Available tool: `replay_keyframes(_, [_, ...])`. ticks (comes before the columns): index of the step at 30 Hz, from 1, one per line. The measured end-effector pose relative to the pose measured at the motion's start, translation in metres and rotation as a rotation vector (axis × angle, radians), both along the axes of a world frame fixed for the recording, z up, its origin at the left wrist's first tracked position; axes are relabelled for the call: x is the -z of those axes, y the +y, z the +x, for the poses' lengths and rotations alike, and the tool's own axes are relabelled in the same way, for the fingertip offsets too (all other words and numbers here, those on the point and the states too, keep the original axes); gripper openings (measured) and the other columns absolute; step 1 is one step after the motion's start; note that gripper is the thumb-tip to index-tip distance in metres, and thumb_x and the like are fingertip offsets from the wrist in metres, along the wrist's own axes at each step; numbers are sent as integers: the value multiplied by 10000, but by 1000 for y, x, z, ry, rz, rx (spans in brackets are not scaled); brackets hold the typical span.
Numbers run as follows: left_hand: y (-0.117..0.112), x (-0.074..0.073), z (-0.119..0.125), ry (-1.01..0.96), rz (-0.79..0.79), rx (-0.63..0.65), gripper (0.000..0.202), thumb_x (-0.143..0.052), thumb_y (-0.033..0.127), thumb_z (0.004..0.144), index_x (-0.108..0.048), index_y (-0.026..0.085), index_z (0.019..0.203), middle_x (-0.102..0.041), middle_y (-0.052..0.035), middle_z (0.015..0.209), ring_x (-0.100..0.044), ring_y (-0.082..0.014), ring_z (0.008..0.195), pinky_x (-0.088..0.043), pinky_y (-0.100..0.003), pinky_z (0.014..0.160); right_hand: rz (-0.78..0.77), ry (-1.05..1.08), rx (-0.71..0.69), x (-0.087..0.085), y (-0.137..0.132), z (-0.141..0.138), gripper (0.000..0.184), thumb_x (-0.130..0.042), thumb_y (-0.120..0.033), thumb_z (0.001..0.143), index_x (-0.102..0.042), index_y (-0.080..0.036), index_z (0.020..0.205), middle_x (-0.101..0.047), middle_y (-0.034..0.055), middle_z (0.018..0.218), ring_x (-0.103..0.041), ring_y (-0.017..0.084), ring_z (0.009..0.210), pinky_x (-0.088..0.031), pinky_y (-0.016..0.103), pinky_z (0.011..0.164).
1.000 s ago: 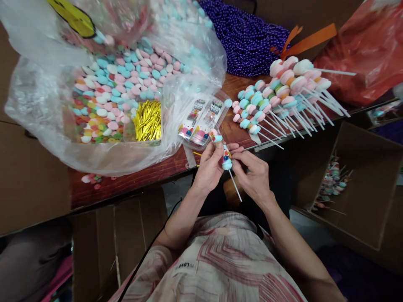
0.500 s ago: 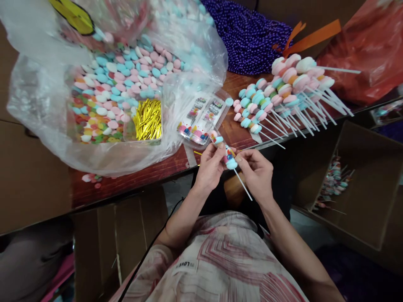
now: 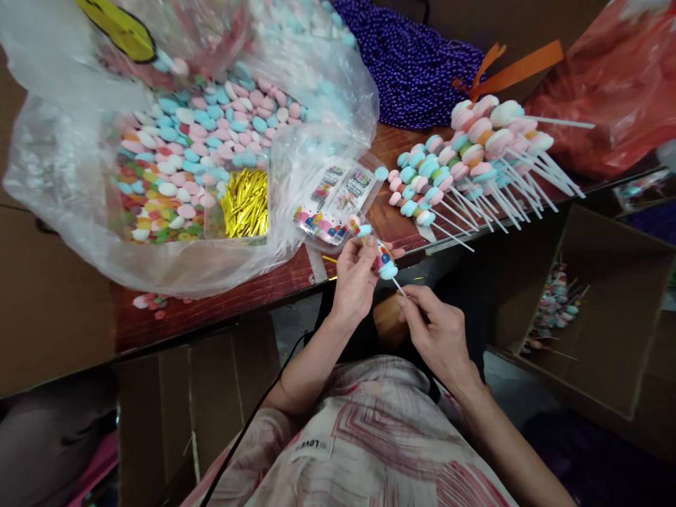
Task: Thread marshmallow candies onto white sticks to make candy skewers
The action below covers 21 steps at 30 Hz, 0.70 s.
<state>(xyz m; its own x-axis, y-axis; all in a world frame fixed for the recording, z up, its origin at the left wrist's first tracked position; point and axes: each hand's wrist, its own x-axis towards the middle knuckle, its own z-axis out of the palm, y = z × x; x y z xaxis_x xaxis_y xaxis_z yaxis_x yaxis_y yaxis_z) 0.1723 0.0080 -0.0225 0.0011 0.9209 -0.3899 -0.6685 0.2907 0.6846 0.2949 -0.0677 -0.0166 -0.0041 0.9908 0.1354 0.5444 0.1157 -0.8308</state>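
Between my hands is a candy skewer (image 3: 389, 271), pastel sweets on a white stick with a printed wrapper around part of it. My left hand (image 3: 357, 271) is closed around its upper part, fingers hiding the middle. My right hand (image 3: 434, 325) pinches the lower end of the stick. Just beyond my left hand lies a clear plastic box (image 3: 338, 243) holding printed wrappers (image 3: 334, 193). A pile of finished-looking candy skewers (image 3: 454, 165) rests on the table to the right, sticks pointing toward me.
A large clear bag (image 3: 68, 239) of pastel candies (image 3: 195, 141) spreads over the table's left, with gold twist ties (image 3: 246, 204) in a small box. Purple beads (image 3: 417, 70) and a red bag (image 3: 607, 105) lie behind. At right, a cardboard box (image 3: 607, 317) contains more skewers.
My right hand has moved from beside the wrapped sweets down to the stick's lower end. My left hand keeps its hold. The view has shifted slightly.
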Motion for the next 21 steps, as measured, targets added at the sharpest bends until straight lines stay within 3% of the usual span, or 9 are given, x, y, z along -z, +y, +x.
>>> replay_keyframes(6, [-6,-1,4,47,11,86,394,-846,420,717,-577,173,864,-698,11,754,-766,-207,866,-573,-282,785,256,-61,47,23,4,-15,241,-531,-163,962,-695,-174,1138,-781,81,977,-741,157,771,-583,250,717])
replay_keyframes(9, [-9,0,2,23,14,111,392,-833,433,731,-575,180,882,-694,16,737,-765,-209,873,-578,-297,802,319,-85,69,29,8,-20,267,-508,-136,962,-689,-170,1155,-785,92,998,-748,160,757,-588,251,703])
replay_keyframes(13, [-14,4,4,-3,5,175,386,-823,450,740,-593,177,886,-708,2,755,-757,-209,892,-578,-308,826,297,-93,137,34,14,-27,198,-500,-177,973,-683,-180,1050,-775,61,865,-708,139,628,-550,236,613])
replay_keyframes(18, [-19,10,10,15,-6,175,391,-824,464,733,-613,167,875,-742,-27,860,-738,-197,938,-561,-286,848,203,-17,237,34,24,-32,184,-473,-252,980,-635,-195,914,-750,80,935,-696,149,700,-521,254,645])
replay_keyframes(21, [-16,8,6,19,1,170,395,-765,510,789,-634,162,921,-763,-72,939,-733,-223,994,-558,-307,849,25,63,162,25,20,-26,206,-478,-289,987,-619,-204,863,-642,-1,703,-582,117,574,-450,244,588])
